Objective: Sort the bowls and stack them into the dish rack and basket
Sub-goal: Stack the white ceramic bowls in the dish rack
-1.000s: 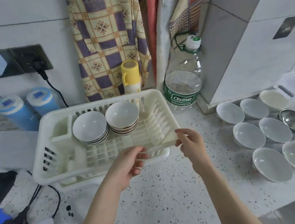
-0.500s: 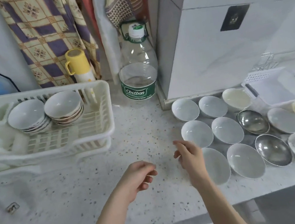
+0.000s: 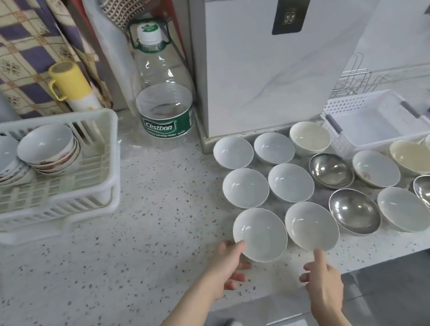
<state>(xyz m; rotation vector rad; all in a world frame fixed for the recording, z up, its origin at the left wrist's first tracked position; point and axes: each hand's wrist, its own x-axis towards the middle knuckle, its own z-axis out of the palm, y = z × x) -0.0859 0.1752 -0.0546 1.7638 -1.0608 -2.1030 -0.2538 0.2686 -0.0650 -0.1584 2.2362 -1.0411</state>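
- Reaching for the near row of bowls looks to be the step in hand: the left hand (image 3: 228,268) has its thumb at the near-left rim of the nearest white bowl (image 3: 260,234) with the other fingers spread loosely below it, touching or all but touching, not yet clamped on it.
- The right hand (image 3: 323,284) is loose and holds nothing, its forefinger stretched toward the near rim of the second white bowl (image 3: 311,226), which sits just right of the first; whether the fingertip touches I cannot tell.
- Next, by my judgement, each hand needs a firm pinch on a rim, a lift straight up so the neighbours are not knocked, and a carry left to the dish rack (image 3: 106,141).
- The rack is white plastic, at the far left of the speckled counter (image 3: 137,248), and already holds two stacks of white patterned bowls (image 3: 47,147) in its far half.
- The loose bowls stand upright in rows at the right: white ones at the left, three steel bowls (image 3: 354,210) among them, and cream bowls (image 3: 412,156) toward the far right, so sorting by kind remains to do.
- A white basket (image 3: 350,107) sits behind those rows at the far right, with no bowls showing in it.
- Glazed and steel surfaces look slick, so I would grip firmly.
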